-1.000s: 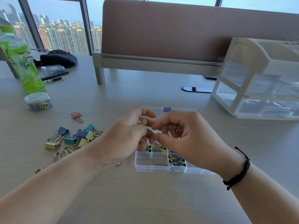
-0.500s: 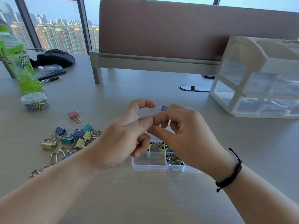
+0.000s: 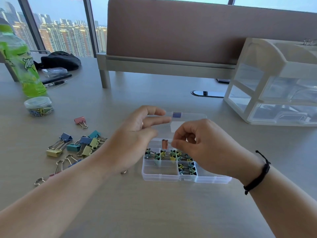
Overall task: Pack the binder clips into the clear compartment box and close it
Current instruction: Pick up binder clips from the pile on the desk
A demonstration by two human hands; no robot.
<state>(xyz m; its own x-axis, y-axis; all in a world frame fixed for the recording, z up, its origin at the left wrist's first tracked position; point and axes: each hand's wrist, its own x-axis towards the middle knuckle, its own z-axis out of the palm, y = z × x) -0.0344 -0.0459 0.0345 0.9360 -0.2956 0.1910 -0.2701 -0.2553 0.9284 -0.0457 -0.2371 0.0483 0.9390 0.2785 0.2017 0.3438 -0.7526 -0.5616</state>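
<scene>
Pink binder clip pinched by its wire handle in right hand fingers, hanging over far compartment of clear compartment box. Left hand beside it, fingers loosely spread, holding nothing. Step judged: dropping clip in. Next: lower, release, fetch from loose clips on desk beyond left hand.

Grey wood-grain table. Clear compartment box sits open near the middle. Left of the box: a scatter of loose binder clips. Farther left: a tub of paper clips, a green bottle. Right of the box, behind: a drawer unit.
</scene>
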